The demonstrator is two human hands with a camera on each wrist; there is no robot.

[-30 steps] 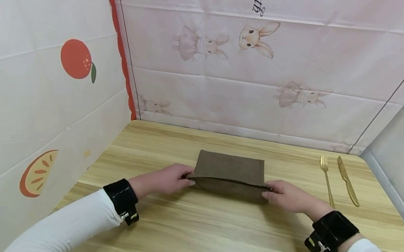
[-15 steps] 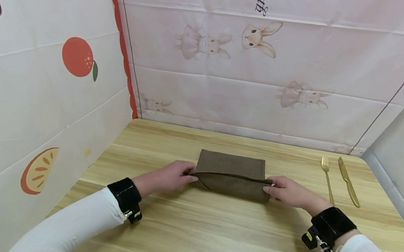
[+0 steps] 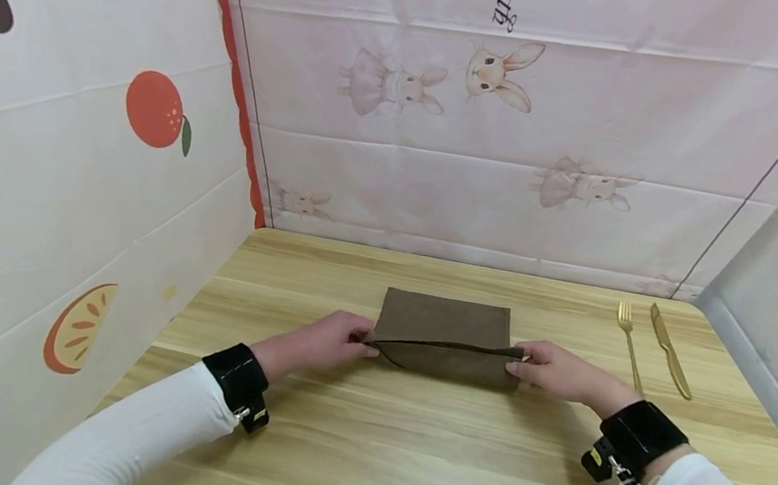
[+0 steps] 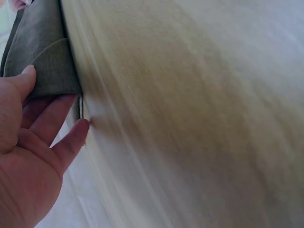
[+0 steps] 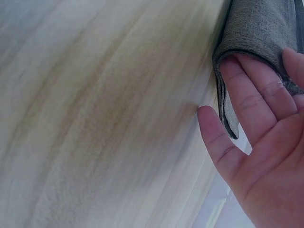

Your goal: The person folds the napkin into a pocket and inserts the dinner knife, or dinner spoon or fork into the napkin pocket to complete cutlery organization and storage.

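Note:
A dark brown cloth napkin (image 3: 448, 319), folded into layers, lies on the wooden table in the head view. Its near flap is raised and bent back over the rest. My left hand (image 3: 330, 340) pinches the flap's left end, thumb on top and fingers tucked underneath, as the left wrist view shows on the cloth (image 4: 50, 61). At the opposite end my right hand (image 3: 551, 371) pinches the flap in the same way. In the right wrist view, two fingers (image 5: 249, 92) reach inside the curved fold of the cloth (image 5: 259, 33), and the little finger stays outside it.
A gold fork (image 3: 627, 327) and a gold knife (image 3: 668, 350) lie side by side at the table's right. Printed sheets (image 3: 410, 181) wall the table (image 3: 366, 440) at the back, left and right.
Both hands first lift the flap's edge slightly and shift it away from the body, then lower it a little. The grip at both ends stays the same.

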